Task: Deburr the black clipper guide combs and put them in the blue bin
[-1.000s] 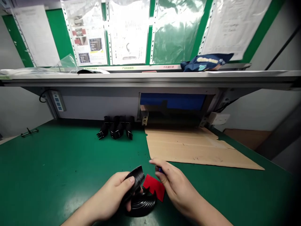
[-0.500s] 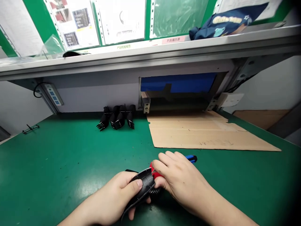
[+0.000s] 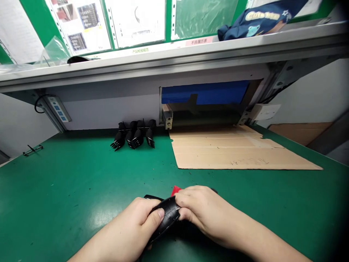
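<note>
My left hand [image 3: 141, 222] is closed round a black curved plastic part [image 3: 169, 214], its thumb pressed on the ribbed inner face. At the right end of that part is my right hand [image 3: 199, 203], its fingers wrapped round a tool mostly hidden by them. A red piece of the tool [image 3: 176, 190] shows above the fingers. Its dark end pokes out behind the knuckles, and a thin metal tip seems to touch the part's edge. Another black piece [image 3: 152, 197] shows behind my left hand; whether it belongs to the held part I cannot tell.
Several black comb-like plastic parts [image 3: 133, 134] stand joined at the back of the green table [image 3: 81, 193]. A flat cardboard sheet [image 3: 218, 154] lies at the back right. A small black rod piece [image 3: 32, 150] rests at far left. Above runs a metal-edged shelf [image 3: 152, 60].
My right hand has turned over the tool, hiding its blue handle and more of the red. The black part has tilted slightly in my left hand. The camera view has shifted a little.
</note>
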### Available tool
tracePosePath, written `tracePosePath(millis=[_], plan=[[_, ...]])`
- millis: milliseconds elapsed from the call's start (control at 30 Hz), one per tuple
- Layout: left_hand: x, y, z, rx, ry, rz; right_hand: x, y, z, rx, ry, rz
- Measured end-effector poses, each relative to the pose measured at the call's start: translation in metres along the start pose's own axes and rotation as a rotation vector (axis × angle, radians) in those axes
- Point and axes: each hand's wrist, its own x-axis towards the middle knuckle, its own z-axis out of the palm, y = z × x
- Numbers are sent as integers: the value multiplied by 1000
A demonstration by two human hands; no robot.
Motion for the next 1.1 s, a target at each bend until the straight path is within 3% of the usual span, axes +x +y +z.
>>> tracePosePath(millis=[67,167,300,400,567,933,1100], plan=[[0,2,0,31,62,33,-3,0,-9,259,-39,7],[3,1,1,-178,33,75,-2,0,-16,394,62,36],[9,-4,5,-557,-43,100,3,1,-4,58,203,62],[13,-7,8,-627,-11,85,6,1,10,-209,215,69],[15,-4,12,-724,20,72,7,0,18,-399,243,60],[14,-5,10,-640,71,138,11,-13,18,-540,334,48],[12,-6,13,-529,138,149,11,-11,23,-520,252,84]])
